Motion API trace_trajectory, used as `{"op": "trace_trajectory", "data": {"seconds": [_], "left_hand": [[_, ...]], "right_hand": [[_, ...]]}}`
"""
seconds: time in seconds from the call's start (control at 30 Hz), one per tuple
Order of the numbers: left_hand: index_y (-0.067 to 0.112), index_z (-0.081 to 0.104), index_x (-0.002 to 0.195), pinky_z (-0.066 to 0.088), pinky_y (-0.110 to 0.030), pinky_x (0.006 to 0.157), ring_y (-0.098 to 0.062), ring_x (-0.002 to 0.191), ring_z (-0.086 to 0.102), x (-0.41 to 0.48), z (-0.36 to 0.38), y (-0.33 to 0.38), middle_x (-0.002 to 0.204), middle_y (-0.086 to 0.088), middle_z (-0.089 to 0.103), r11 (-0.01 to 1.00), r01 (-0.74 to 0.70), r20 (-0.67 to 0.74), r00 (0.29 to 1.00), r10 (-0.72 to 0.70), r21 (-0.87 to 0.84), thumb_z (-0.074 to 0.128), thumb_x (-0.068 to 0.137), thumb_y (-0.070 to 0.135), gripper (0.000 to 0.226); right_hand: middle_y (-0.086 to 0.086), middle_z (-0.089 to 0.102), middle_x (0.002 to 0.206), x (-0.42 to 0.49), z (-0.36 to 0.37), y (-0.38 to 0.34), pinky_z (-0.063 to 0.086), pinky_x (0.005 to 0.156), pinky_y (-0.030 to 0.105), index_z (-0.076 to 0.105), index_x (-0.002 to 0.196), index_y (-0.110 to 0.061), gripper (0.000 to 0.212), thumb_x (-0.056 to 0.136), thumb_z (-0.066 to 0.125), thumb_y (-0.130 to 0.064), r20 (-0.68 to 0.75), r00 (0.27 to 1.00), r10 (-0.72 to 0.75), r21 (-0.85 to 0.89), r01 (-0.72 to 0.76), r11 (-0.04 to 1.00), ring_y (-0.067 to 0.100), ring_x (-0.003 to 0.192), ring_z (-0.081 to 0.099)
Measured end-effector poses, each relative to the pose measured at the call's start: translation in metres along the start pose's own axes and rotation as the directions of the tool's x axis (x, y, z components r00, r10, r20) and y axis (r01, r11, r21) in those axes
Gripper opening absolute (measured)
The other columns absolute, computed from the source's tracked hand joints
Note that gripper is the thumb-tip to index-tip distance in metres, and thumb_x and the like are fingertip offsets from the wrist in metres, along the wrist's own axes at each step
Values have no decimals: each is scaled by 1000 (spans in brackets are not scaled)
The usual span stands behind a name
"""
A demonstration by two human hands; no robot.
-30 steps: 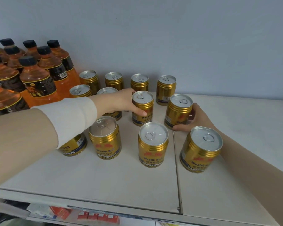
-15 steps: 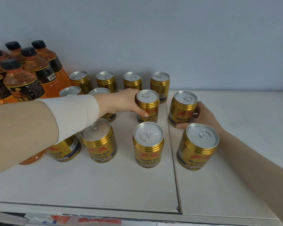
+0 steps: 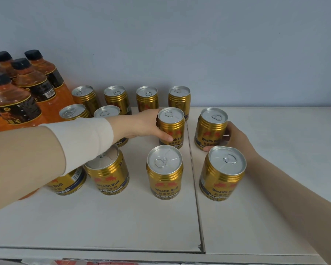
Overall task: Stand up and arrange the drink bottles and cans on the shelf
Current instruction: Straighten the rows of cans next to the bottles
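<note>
- Two flat white boards, butted at a thin seam running front to back, form the shelf (image 3: 122,226); a plain grey-blue wall (image 3: 199,44) stands behind it.
- Both forearms extend over the shelf from the near side. The left is in a beige sleeve with a white cuff (image 3: 80,138); the right is bare.
- Several clear plastic bottles of orange drink (image 3: 33,87), with black caps and dark labels, stand upright and packed together in the back left corner.
- Twelve short gold metal cans with silver pull-tab lids stand upright in three rows of four, just right of the bottles. The back row (image 3: 147,98) is near the wall and the front row (image 3: 164,175) is nearest the shelf edge, with a middle row between them. The leftmost front can is partly hidden beneath the sleeve.
- The left hand (image 3: 139,124) holds the third middle-row can (image 3: 172,129), which stands just left of the seam. Its grip is curled round the can's left side, with the thumb on the printed front.
- The right hand (image 3: 235,138) holds the fourth middle-row can (image 3: 211,129), which stands just right of the seam. Its grip wraps the can's right side, with the thumb tip at the foot of the can and the fingers mostly hidden behind it.
</note>
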State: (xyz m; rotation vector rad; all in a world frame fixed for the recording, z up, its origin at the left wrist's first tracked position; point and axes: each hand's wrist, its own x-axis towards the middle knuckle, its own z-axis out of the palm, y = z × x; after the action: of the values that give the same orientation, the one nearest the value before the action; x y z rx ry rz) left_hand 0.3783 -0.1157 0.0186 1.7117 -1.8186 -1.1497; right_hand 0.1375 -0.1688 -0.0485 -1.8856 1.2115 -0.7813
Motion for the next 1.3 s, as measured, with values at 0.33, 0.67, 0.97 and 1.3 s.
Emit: {"op": "trace_trajectory", "data": {"seconds": [0.33, 0.67, 0.97, 1.3], "left_hand": [[23, 38, 135, 33, -26, 104, -9, 122, 44, 3, -4, 3, 127, 10, 51, 999, 23, 67, 997, -25, 29, 72, 76, 7, 69], [24, 31, 140, 30, -32, 111, -12, 129, 41, 1, 0, 3, 137, 6, 47, 998, 60, 81, 995, -59, -10, 70, 79, 8, 74], [15, 27, 145, 40, -20, 101, -8, 122, 50, -60, -65, 20, 141, 1, 47, 980, 195, -17, 981, -195, 32, 64, 83, 17, 72], [17, 35, 141, 42, -41, 104, -25, 124, 48, -120, -129, -34, 142, -6, 45, 782, 433, -422, 874, -242, 449, 68, 79, 42, 74]], "right_hand": [[5, 62, 109, -4, -2, -2, 51, 90, 38, 49, 120, -11, 63, 67, 82, -19, -1, 1000, 15, -16, -15, 1000, 20, 95, 61], [5, 55, 108, -5, 0, -7, 48, 93, 42, 44, 122, -10, 56, 75, 75, -15, 41, 999, 18, 29, -19, 999, 25, 100, 58], [-5, 53, 131, -22, -59, -72, 43, 87, 4, 41, 135, -18, 68, 73, 66, -31, -145, 958, -248, 4, 251, 968, 7, 116, 50], [0, 50, 132, 15, 77, -203, 44, 99, 29, 39, 135, -17, 76, 71, 76, -35, 353, 883, -309, -280, 414, 866, 15, 118, 49]]}}
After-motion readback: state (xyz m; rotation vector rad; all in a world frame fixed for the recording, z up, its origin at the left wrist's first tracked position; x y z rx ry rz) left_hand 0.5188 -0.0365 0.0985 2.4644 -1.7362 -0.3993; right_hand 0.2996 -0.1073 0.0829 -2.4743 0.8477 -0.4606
